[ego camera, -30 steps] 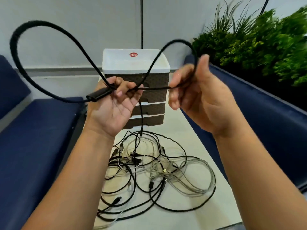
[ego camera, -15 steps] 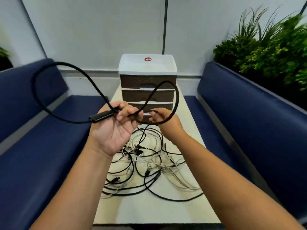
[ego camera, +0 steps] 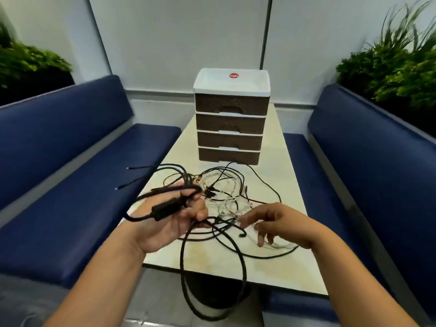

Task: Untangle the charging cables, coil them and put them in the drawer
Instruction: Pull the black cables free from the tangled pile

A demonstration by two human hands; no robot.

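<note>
My left hand (ego camera: 174, 223) is shut on a thick black cable (ego camera: 165, 210), gripping it near its chunky plug. One loop of that cable hangs down past the table's front edge. My right hand (ego camera: 278, 221) hovers with fingers spread over a tangle of black and white cables (ego camera: 226, 192) on the pale table (ego camera: 271, 267), holding nothing. Behind the tangle stands a drawer unit (ego camera: 230, 119) with a white top and several brown drawers, all closed.
Blue padded benches (ego camera: 70, 161) run along both sides of the narrow table. Green plants (ego camera: 396, 74) stand behind the right bench, and more are at the far left. Two thin cable ends stick out over the left bench.
Both hands have dropped from in front of the drawers to just above the table. My right hand has let go of the black cable, whose big raised loops now hang below the table edge.
</note>
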